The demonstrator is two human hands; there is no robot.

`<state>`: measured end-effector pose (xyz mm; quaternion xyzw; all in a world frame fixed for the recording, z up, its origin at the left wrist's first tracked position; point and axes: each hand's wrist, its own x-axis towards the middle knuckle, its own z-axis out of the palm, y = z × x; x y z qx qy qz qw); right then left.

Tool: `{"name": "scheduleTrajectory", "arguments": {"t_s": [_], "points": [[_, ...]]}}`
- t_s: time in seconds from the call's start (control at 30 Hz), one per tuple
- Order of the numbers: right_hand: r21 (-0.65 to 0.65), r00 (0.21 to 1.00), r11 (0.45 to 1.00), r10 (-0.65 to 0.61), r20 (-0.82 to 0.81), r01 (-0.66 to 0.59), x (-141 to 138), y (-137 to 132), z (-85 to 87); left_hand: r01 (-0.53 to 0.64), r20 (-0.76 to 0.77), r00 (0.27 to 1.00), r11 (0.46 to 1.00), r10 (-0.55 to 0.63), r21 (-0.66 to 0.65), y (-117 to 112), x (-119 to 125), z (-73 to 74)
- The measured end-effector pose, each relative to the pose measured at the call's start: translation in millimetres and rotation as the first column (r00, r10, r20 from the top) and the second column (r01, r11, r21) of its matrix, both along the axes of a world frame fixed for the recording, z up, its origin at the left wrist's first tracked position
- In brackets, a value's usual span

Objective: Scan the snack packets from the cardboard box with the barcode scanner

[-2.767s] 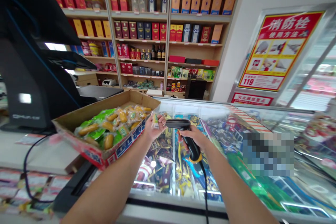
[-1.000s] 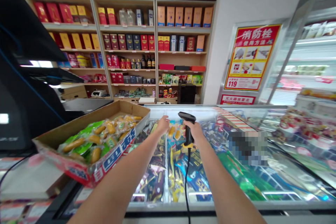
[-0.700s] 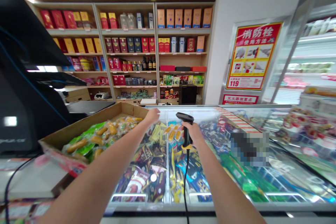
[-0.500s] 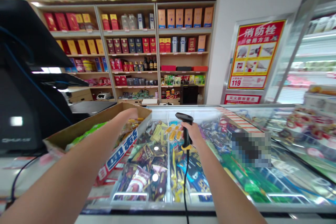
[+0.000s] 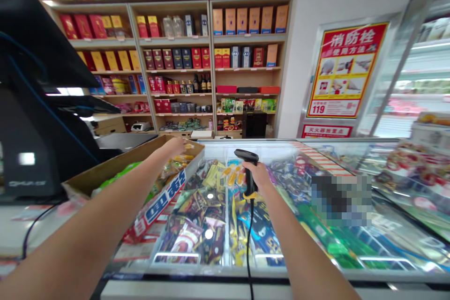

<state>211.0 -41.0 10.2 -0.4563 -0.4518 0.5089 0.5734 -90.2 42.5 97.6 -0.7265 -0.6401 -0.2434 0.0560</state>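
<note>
Barcode scanner (image 5: 249, 182) near 5 o'clock from centre, upright with head on top, clasped around its black handle by the right hand (image 5: 258, 176), fingers curled. Below a yellow collar, black cable (image 5: 249, 243) hanging down towards 6 o'clock. Just beside the right fingers, at half past 5, a few wrapped yellow snacks (image 5: 232, 176); cannot tell whether held there or resting on the glass. Between 8 and 9 o'clock, left hand (image 5: 175, 146) over the far end of an open cardboard box (image 5: 163, 200), fingertips partly hidden at more wrapped snacks (image 5: 184, 157); cannot tell whether gripping one or merely touching. Bright green wrapping (image 5: 117, 176) also inside the box, at half past 8, partly covered by the left forearm. Under scanner and cable, from 4 to 7 o'clock, glass-topped freezer (image 5: 214, 151) with colourful packets (image 5: 188, 236) inside. At 9, black terminal (image 5: 38, 159); from 10 to 1, shelves (image 5: 228, 40) of boxes and bottles; between 2 and 3, red-and-yellow poster (image 5: 346, 77).
</note>
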Motion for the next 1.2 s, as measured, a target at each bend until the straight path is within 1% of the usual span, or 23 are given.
{"name": "scheduleTrajectory", "arguments": {"t_s": [0.07, 0.1, 0.13, 0.17, 0.2, 0.23, 0.27, 0.33, 0.43, 0.5, 0.57, 0.6, 0.67, 0.7, 0.8, 0.87, 0.97, 1.1, 1.2], "points": [[-0.007, 0.999, 0.999, 0.040, -0.037, -0.040, 0, -1, -0.3, 0.029, -0.104, 0.994, 0.998, -0.034, -0.056, -10, 20, 6.8], [-0.009, 0.996, 0.998, 0.067, -0.063, -0.068, 0, -2, -0.1, 0.076, -0.130, 0.988, 0.996, -0.082, -0.050, -17, 32, 7.3], [-0.007, 0.991, 0.995, 0.098, -0.089, -0.099, 0, -3, 0.3, 0.156, -0.134, 0.979, 0.988, -0.155, -0.006, -25, 43, 5.1], [0.001, 0.985, 0.991, 0.130, -0.111, -0.131, 0, -4, 0.9, 0.243, -0.114, 0.965, 0.968, -0.235, 0.066, -33, 54, -0.1], [0.012, 0.978, 0.987, 0.163, -0.127, -0.163, 0, -5, 1.6, 0.318, -0.085, 0.947, 0.937, -0.308, 0.147, -41, 63, -8.2], [0.025, 0.971, 0.981, 0.196, -0.135, -0.194, 1, -6, 2.2, 0.362, -0.046, 0.931, 0.903, -0.362, 0.229, -48, 71, -19.2], [0.040, 0.964, 0.973, 0.229, -0.138, -0.225, 1, -7, 2.8, 0.377, -0.001, 0.918, 0.875, -0.396, 0.302, -54, 76, -32.6], [0.068, 0.949, 0.958, 0.287, -0.128, -0.280, 2, -9, 3.1, 0.364, 0.090, 0.897, 0.840, -0.432, 0.402, -59, 81, -63.8], [0.081, 0.933, 0.934, 0.353, -0.064, -0.348, 3, -11, 1.8, 0.336, 0.203, 0.851, 0.800, -0.484, 0.497, -54, 75, -109.6], [0.057, 0.906, 0.905, 0.423, 0.003, -0.422, 3, -12, 0.9, 0.327, 0.242, 0.819, 0.770, -0.520, 0.547, -49, 69, -131.5], [0.005, 0.865, 0.867, 0.497, 0.065, -0.499, 2, -14, 0.5, 0.322, 0.266, 0.796, 0.753, -0.543, 0.573, -45, 65, -143.8], [-0.027, 0.847, 0.852, 0.524, 0.091, -0.524, 2, -15, 0.6, 0.320, 0.276, 0.789, 0.752, -0.548, 0.577, -43, 63, -146.7], [-0.078, 0.828, 0.838, 0.545, 0.129, -0.539, 1, -16, 0.8, 0.318, 0.301, 0.780, 0.763, -0.548, 0.563, -42, 61, -148.0], [-0.092, 0.826, 0.838, 0.546, 0.143, -0.538, 1, -17, 0.9, 0.310, 0.323, 0.779, 0.778, -0.538, 0.546, -42, 61, -147.4], [-0.096, 0.820, 0.836, 0.549, 0.161, -0.541, -1, -18, 0.0, 0.273, 0.417, 0.774, 0.845, -0.477, 0.459, -42, 61, -144.9], [-0.095, 0.815, 0.833, 0.553, 0.172, -0.545, -4, -20, -1.8, 0.262, 0.455, 0.766, 0.867, -0.454, 0.424, -42, 61, -144.0], [-0.119, 0.803, 0.832, 0.554, 0.220, -0.541, -8, -21, -5.9, 0.263, 0.461, 0.759, 0.864, -0.461, 0.430, -43, 61, -142.7], [-0.137, 0.783, 0.828, 0.559, 0.274, -0.543, -10, -20, -10.3, 0.263, 0.470, 0.759, 0.872, -0.451, 0.412, -43, 61, -141.0], [-0.143, 0.788, 0.835, 0.549, 0.277, -0.532, -10, -19, -11.3, 0.280, 0.460, 0.746, 0.854, -0.481, 0.439, -43, 60, -141.4]]}}
